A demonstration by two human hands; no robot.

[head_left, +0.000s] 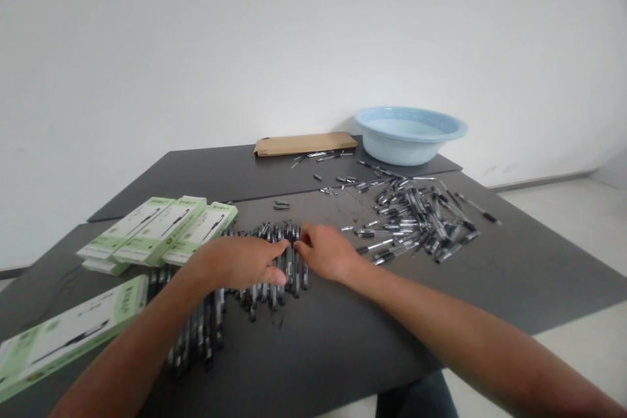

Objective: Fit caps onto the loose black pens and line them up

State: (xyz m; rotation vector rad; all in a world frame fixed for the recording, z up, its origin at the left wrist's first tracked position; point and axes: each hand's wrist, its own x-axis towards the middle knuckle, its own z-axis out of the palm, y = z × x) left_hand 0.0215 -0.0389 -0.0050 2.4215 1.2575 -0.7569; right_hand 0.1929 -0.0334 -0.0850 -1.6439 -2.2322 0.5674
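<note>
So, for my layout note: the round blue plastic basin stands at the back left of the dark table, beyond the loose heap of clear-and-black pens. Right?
Not the left: the head view shows the blue plastic basin at the back right of the dark table, beyond the heap of pens.

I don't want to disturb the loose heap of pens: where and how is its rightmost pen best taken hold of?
Probably by the dark near end of the rightmost pen, coming from the right and above: it lies flat, with that end pointing away from the heap, while its far end lies closer in.
</note>
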